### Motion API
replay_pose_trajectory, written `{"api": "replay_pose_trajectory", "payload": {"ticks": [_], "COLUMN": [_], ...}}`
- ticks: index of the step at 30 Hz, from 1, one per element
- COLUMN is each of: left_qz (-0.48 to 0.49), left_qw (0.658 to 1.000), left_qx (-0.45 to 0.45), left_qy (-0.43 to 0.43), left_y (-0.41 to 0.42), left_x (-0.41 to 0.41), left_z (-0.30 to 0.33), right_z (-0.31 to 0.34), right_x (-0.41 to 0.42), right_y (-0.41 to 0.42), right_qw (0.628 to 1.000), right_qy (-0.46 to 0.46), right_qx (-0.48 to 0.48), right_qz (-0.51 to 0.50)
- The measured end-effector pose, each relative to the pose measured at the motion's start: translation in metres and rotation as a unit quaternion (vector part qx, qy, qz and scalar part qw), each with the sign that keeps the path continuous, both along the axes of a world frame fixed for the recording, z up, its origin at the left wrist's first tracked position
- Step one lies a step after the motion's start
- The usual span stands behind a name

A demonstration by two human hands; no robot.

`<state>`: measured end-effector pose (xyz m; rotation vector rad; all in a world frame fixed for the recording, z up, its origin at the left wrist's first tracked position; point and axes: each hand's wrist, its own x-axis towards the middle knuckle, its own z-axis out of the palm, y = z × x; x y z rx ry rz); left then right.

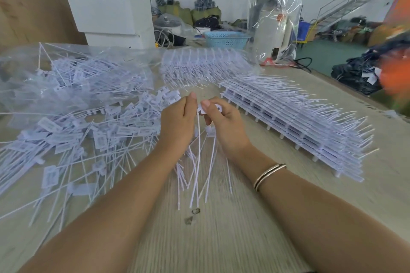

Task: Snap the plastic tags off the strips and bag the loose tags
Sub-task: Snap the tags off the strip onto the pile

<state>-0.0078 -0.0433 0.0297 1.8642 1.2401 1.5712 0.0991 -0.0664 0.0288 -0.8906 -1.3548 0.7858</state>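
My left hand (178,122) and my right hand (224,123) meet above the middle of the table, both gripping a small bunch of white plastic tags (200,162) whose thin tails hang down toward me. My right thumb and fingers pinch a tag head (204,109). A heap of loose tags (88,137) spreads over the table to the left. A stack of unbroken tag strips (295,126) lies to the right, tails pointing away. A clear plastic bag (55,77) holding loose tags lies at the far left.
More strips (199,66) lie fanned at the back centre beside an upright clear bag (275,17). A blue basket (226,39) and white boxes (111,13) stand behind. The wooden table (221,239) has bare surface near me. Its right edge drops to the floor.
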Motion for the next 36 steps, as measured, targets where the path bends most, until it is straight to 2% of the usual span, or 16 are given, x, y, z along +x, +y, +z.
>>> {"api": "replay_pose_trajectory", "payload": {"ticks": [8, 14, 17, 25, 30, 32, 36], "left_qz": [0.04, 0.026, 0.011, -0.001, -0.016, -0.031, -0.056], "left_qw": [0.999, 0.999, 0.998, 0.997, 0.999, 0.998, 0.997], "left_qx": [0.005, -0.009, -0.016, -0.011, 0.019, 0.003, -0.049], "left_qy": [-0.018, -0.035, -0.056, -0.079, 0.034, 0.051, -0.016], "left_y": [-0.002, -0.001, 0.001, 0.001, 0.001, 0.001, 0.002], "left_x": [0.007, 0.007, 0.005, 0.003, -0.012, -0.012, -0.01], "left_z": [0.003, 0.0, 0.0, -0.001, -0.001, -0.001, 0.001], "right_z": [-0.005, -0.007, -0.008, -0.009, -0.007, -0.007, -0.008], "right_x": [-0.005, -0.004, -0.005, -0.002, 0.009, 0.012, 0.006], "right_y": [0.003, 0.009, 0.012, 0.015, 0.017, 0.017, 0.018], "right_qw": [0.997, 0.995, 0.991, 0.992, 0.992, 0.991, 0.986], "right_qy": [-0.021, 0.088, 0.108, 0.081, -0.015, -0.031, 0.033], "right_qx": [0.027, -0.043, -0.047, -0.053, -0.062, -0.069, -0.079], "right_qz": [-0.071, 0.033, 0.06, 0.083, 0.106, 0.108, 0.143]}}
